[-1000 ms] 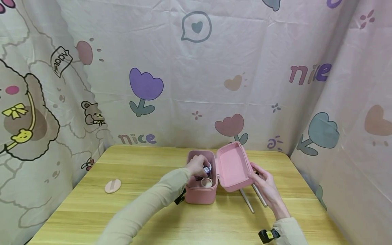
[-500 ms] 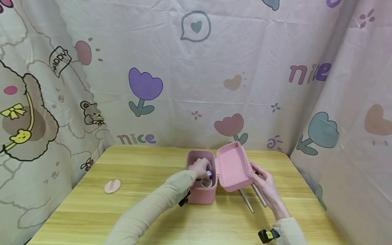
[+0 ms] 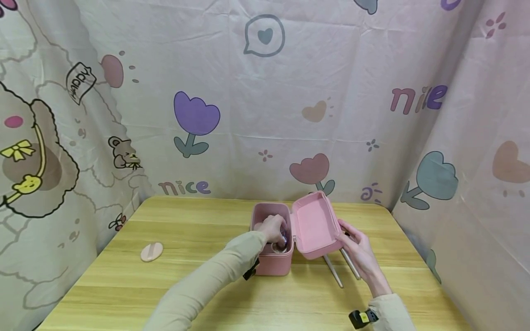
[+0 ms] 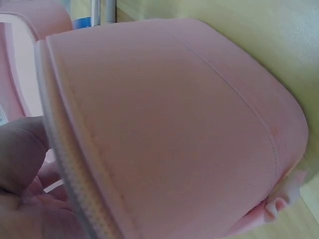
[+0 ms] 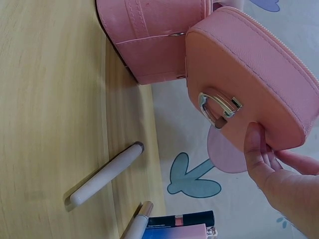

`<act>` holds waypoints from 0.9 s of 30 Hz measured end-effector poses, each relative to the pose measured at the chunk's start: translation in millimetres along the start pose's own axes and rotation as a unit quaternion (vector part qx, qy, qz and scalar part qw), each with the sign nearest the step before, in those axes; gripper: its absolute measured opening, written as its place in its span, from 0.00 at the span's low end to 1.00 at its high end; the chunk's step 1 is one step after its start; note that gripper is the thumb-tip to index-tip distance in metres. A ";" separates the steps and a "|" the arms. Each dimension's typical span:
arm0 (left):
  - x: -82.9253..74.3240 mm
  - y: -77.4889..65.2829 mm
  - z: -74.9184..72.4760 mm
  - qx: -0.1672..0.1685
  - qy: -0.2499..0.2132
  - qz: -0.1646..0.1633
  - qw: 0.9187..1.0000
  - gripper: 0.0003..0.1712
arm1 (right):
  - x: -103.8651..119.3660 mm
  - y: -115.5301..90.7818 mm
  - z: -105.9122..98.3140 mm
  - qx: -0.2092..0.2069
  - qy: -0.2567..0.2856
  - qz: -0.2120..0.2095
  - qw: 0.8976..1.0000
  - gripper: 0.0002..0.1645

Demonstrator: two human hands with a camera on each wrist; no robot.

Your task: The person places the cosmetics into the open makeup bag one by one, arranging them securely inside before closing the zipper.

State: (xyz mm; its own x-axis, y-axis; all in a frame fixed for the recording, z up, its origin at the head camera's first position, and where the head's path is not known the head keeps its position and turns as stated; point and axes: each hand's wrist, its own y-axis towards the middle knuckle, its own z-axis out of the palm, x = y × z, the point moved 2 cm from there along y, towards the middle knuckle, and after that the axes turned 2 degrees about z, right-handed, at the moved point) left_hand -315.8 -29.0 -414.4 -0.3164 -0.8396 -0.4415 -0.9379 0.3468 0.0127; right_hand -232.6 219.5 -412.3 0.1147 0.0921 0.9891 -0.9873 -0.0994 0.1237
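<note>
A pink zippered cosmetic case (image 3: 271, 265) stands on the table with its lid (image 3: 316, 225) swung out to the right. My left hand (image 3: 271, 228) reaches down inside the case, its fingers curled round a small dark purple item (image 3: 284, 239), mostly hidden by the fingers. Just below that item a round pale-rimmed container (image 3: 279, 249) lies in the case. In the left wrist view the case wall (image 4: 164, 124) covers most of what the hand does. My right hand (image 5: 279, 174) holds the lid by its outer edge, near the metal handle (image 5: 219, 110).
A round powder puff (image 3: 152, 252) lies at the table's left. Two slim pale sticks (image 3: 333, 271) lie under and beside the lid. The right wrist view also shows a black tube (image 5: 184, 219) and a pink-and-blue box (image 5: 174, 232). A printed curtain (image 3: 248, 115) hangs behind.
My left hand has shifted slightly right and deeper into the case, and the purple item has dropped lower, beside the round container. My right hand and the lid stay put.
</note>
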 end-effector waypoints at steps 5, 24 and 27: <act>-5.2 -6.8 -8.4 0.005 -0.031 -0.025 0.999 0.23 | 0.1 0.6 -0.4 0.001 -0.001 0.000 1.000 0.38; 5.5 -13.1 -27.5 -0.102 -0.117 0.117 0.981 0.24 | -1.9 0.3 -0.5 0.002 -0.005 0.006 1.000 0.38; 10.9 -14.0 -29.3 -0.119 -0.140 0.136 0.974 0.24 | -2.4 0.3 -0.2 0.003 -0.006 0.006 1.000 0.38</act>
State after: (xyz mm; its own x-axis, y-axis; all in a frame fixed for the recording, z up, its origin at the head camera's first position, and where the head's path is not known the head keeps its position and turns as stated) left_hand -310.3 -55.2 -393.1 -0.5374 -0.5717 -0.6200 -0.8420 0.4057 0.3557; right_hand -233.3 219.5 -414.7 0.1039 0.0788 0.9915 -0.9881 -0.1057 0.1120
